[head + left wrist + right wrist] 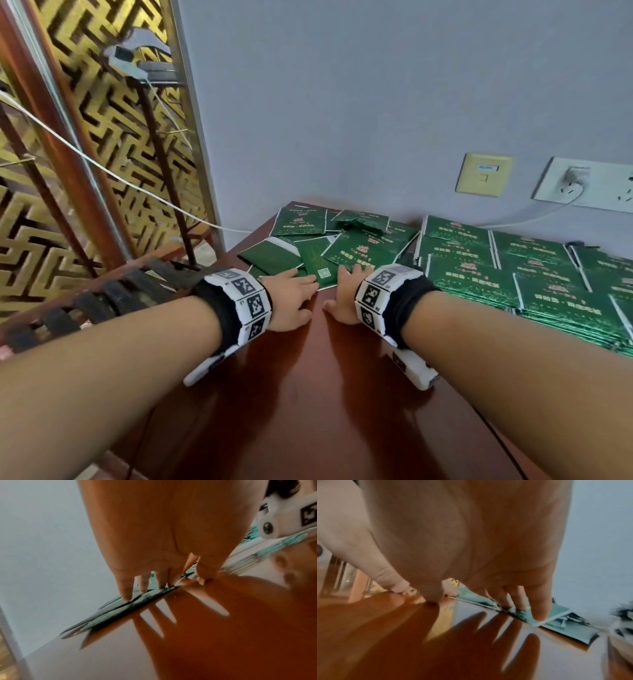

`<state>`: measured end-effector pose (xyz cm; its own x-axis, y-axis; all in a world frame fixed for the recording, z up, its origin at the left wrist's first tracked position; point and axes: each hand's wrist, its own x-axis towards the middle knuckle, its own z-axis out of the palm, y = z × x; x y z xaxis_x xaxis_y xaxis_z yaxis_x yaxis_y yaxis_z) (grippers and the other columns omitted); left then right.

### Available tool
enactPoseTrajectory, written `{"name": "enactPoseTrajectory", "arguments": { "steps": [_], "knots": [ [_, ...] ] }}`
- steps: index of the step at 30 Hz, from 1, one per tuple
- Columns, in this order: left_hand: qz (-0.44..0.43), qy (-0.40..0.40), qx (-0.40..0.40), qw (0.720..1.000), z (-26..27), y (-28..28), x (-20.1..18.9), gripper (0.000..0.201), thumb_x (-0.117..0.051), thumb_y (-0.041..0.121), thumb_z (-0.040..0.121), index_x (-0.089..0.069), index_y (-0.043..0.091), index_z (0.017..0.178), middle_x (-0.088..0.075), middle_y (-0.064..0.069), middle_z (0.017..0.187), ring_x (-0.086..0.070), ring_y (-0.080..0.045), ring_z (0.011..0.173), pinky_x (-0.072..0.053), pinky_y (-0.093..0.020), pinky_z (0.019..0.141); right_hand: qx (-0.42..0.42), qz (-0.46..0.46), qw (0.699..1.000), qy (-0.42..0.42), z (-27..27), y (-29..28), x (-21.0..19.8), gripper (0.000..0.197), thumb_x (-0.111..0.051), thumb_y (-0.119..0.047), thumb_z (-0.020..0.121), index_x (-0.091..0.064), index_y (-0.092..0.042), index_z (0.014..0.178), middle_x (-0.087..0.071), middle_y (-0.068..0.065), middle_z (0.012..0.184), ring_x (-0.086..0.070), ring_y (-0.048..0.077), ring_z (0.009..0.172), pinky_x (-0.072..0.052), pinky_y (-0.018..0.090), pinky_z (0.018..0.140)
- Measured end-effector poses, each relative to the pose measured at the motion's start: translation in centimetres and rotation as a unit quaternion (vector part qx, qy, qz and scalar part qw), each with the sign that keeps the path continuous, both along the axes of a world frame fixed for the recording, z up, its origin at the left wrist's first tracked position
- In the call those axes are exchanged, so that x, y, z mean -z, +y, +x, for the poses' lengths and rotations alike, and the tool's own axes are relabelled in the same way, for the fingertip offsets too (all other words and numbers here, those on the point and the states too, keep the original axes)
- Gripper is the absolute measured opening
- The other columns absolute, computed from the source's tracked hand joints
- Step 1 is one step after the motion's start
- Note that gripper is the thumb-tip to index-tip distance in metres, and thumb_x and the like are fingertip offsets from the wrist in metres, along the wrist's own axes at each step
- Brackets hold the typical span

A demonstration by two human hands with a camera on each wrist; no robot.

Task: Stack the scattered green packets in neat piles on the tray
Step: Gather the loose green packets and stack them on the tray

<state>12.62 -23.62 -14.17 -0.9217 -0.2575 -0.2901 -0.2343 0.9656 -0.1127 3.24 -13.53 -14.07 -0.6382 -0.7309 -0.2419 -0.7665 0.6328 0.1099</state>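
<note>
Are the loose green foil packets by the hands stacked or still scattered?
Scattered: the loose green foil packets lie overlapping at odd angles on the glossy brown table, unlike the neat green rows to their right.

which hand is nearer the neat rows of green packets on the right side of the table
Right. The right hand rests with its fingers on the scattered packets, just left of the neat rows. The left hand lies farther left, beyond the right hand, fingertips on the same scattered heap.
</note>
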Motion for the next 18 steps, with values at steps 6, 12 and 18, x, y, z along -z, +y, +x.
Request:
{"name": "enactPoseTrajectory", "arguments": {
  "steps": [6,12,18],
  "knots": [
    [-0.023,-0.034,0.024,0.999,0.0,0.9,-1.5,0.057,-0.042,0.030,0.095,-0.030,0.015,0.148,-0.020,-0.002,0.159,-0.014,-0.023,0.146,-0.014,-0.036,0.120,-0.022,0.028,0.999,-0.009,0.1,0.8,-0.1,0.072,-0.032,-0.048,0.100,-0.007,-0.006,0.152,-0.020,0.017,0.155,-0.027,0.036,0.138,-0.026,0.041,0.110],
    [-0.042,-0.084,0.018,0.995,1.4,3.9,-2.7,0.051,-0.037,0.031,0.083,-0.052,0.016,0.129,-0.055,-0.007,0.132,-0.048,-0.028,0.124,-0.041,-0.044,0.104,-0.066,0.045,0.997,0.008,0.8,3.5,-0.4,0.075,-0.037,-0.058,0.092,-0.020,-0.013,0.150,-0.040,0.011,0.145,-0.046,0.035,0.125,-0.042,0.046,0.097],
    [-0.013,-0.075,0.011,0.997,3.0,7.4,-3.3,0.032,-0.042,0.017,0.083,-0.068,0.017,0.103,-0.067,-0.004,0.106,-0.060,-0.027,0.100,-0.052,-0.039,0.090,-0.112,0.043,0.993,-0.013,2.3,8.1,-1.0,0.078,-0.035,-0.057,0.093,-0.006,-0.018,0.153,-0.010,0.004,0.159,-0.027,0.031,0.141,-0.029,0.049,0.111]
  ]
}}
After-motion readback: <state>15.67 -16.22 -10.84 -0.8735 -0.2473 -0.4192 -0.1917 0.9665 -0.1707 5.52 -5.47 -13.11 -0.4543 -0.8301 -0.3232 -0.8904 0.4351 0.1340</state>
